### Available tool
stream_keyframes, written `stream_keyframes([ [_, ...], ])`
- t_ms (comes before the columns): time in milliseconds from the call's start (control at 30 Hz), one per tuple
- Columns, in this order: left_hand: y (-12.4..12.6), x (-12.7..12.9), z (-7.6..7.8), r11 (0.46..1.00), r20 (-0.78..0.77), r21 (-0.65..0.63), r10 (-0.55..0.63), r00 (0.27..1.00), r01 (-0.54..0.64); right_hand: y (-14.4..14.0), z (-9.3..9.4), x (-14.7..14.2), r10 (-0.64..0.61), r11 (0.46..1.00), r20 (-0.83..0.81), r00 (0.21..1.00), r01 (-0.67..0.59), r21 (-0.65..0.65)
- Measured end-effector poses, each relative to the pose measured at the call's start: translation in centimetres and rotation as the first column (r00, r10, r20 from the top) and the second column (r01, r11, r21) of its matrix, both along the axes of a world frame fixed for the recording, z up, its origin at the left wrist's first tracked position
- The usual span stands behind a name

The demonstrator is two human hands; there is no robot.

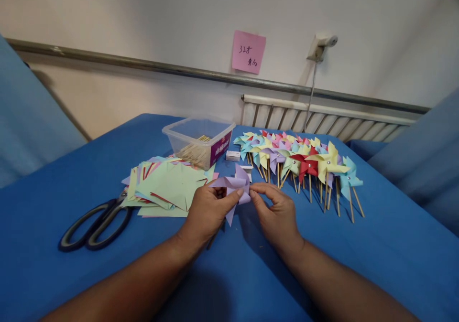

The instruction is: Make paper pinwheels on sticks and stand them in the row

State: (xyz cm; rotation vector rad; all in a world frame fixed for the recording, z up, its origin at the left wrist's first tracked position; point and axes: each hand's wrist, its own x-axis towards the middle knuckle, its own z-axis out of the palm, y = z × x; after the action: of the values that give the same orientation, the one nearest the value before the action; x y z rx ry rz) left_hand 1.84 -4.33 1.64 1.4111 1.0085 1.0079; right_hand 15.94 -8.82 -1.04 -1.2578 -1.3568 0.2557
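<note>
Blue cloth covers the table (71, 178), which stands against a pale wall with a metal rail, a pink note (248, 51) and a radiator. Both hands meet at the table's middle: the left hand (206, 212) and right hand (278, 214) pinch a lilac paper pinwheel (234, 186) between closed fingertips, just above the cloth. Flat pastel paper squares (167, 186) lie left of it, black-handled scissors (95, 221) further left, a clear plastic tub (199, 140) of wooden sticks behind. Finished pinwheels (304, 162) on sticks fan out to the right. Bare cloth lies near the front edge.
</note>
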Motion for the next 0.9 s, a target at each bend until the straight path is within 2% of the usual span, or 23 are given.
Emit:
stream_keyframes([
  [167, -0.08, -0.02, 0.08, 0.999, -0.04, 0.044, 0.024, 0.999, -0.022, -0.37, 0.43, -0.17, 0.039, 0.999, 0.017, 0.999, -0.039, 0.001],
  [467, -0.14, 0.03, -0.14, 0.998, -0.038, 0.044, -0.033, 0.999, 0.035, -0.23, 0.18, -0.28, 0.039, 0.999, -0.07, 0.997, -0.039, 0.002],
  [633, -0.04, -0.02, -0.12, 0.996, 0.016, -0.059, -0.059, 0.998, 0.06, -0.35, 0.2, -0.33, 0.046, 0.999, -0.127, 0.991, -0.049, -0.019],
  [767, -0.07, 0.02, -0.12, 0.974, 0.086, -0.213, -0.065, 0.994, 0.082, -0.24, 0.29, -0.24, 0.064, 0.988, -0.337, 0.939, -0.108, -0.115],
  [900, -0.15, 0.12, -0.09, 0.955, 0.198, -0.271, -0.067, 0.978, 0.121, 0.08, 0.28, 0.06, 0.114, 0.97, -0.489, 0.865, -0.203, -0.133],
])
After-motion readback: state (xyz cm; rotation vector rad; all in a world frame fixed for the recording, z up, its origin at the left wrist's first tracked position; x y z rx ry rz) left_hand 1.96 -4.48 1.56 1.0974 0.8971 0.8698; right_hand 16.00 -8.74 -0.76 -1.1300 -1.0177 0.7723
